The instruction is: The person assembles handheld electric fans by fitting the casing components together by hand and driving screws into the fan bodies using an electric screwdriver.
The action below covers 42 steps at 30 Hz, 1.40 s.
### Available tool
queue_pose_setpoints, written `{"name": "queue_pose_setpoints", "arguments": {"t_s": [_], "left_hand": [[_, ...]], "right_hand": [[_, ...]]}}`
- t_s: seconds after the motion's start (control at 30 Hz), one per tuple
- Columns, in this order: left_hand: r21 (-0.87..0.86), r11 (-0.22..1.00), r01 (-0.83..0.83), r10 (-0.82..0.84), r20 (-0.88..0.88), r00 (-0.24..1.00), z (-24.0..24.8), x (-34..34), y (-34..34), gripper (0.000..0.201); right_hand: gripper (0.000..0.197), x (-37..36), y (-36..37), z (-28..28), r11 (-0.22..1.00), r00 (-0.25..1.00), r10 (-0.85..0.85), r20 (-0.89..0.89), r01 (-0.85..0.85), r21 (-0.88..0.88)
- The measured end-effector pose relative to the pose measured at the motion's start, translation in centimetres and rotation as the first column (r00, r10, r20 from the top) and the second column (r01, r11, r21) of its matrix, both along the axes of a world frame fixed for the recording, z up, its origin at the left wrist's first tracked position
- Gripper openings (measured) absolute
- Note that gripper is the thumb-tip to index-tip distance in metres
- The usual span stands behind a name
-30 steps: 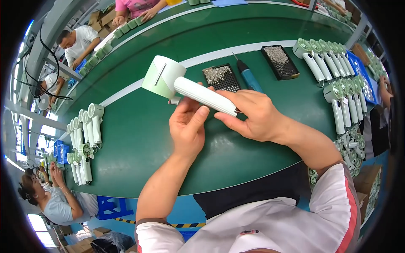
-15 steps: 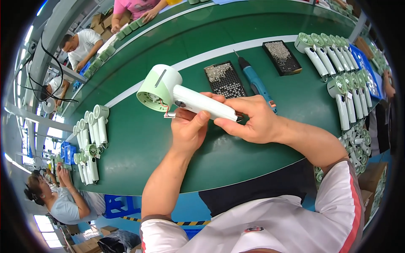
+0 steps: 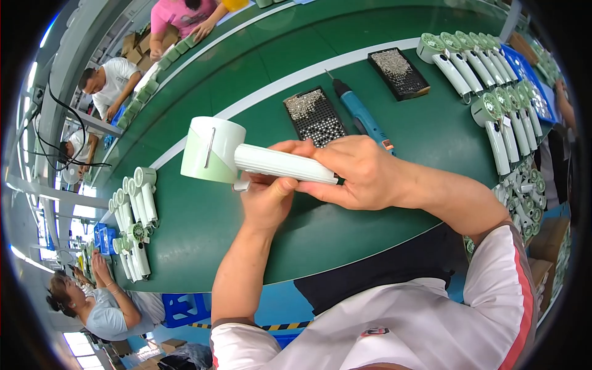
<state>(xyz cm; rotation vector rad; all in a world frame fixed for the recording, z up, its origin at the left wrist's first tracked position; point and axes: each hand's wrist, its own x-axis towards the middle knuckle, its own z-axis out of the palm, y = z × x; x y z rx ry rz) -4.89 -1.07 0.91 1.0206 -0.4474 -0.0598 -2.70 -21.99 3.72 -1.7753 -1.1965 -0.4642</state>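
Hands, left to right. Left hand point(image 3: 266, 200): part-closed under the fan point(image 3: 265, 161), thumb up along the lower edge of the handle point(image 3: 283, 163), fingers behind it and mostly hidden. A small white piece point(image 3: 242, 185) sticks out at these fingers, just below the fan head point(image 3: 213, 151); cannot tell whether it is gripped. Right hand point(image 3: 367, 172): closed in a pinch on the free end of the handle, thumb below, forefinger above. The fan is held over the green counter point(image 3: 185, 246), head to the left, handle sloping slightly down to the right.

Containers, left to right. Blue bins point(image 3: 107, 240) at far left, contents too small to tell. Black tray point(image 3: 327, 110) beyond the right hand: loose silvery bits heaped at its far end, shiny bits seated in holes at its near end. Blue screwdriver point(image 3: 361, 114) lies beside it. Second black tray point(image 3: 413, 89): silvery bits over most of it. Blue crate point(image 3: 518, 61) behind the rows of fans at right, contents unclear.

Against half a second ago: fan rolled over; the ridged handle side and the slotted outer wall of the head now show, while the dark button and the open face with wires are out of sight. Both hands keep their holds.
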Motion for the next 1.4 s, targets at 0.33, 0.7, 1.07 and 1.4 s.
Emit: {"name": "queue_pose_setpoints", "arguments": {"t_s": [0.33,0.7,1.07,1.4], "left_hand": [[0.02,0.967,-0.255,0.254,-0.167,0.953,-0.3,-1.6,-1.5,0.042],[0.027,0.975,-0.22,0.221,-0.056,0.974,1.5,-0.5,-0.1,0.042],[-0.012,0.982,-0.191,0.191,0.056,0.98,1.1,-0.4,-0.3,0.05],[0.098,0.985,-0.139,0.114,0.224,0.968,1.4,0.1,1.2,0.052]], "right_hand": [[0.061,0.0,0.3,-0.6,0.858,0.72,-0.295,0.629,0.489,-0.157],[0.062,-0.1,0.3,0.0,0.983,0.983,-0.181,0.035,0.179,0.042],[0.045,0.6,0.3,0.3,0.971,0.969,-0.191,0.157,0.163,0.173],[0.05,0.1,0.1,0.6,0.979,0.937,-0.159,0.312,0.108,0.173]]}}
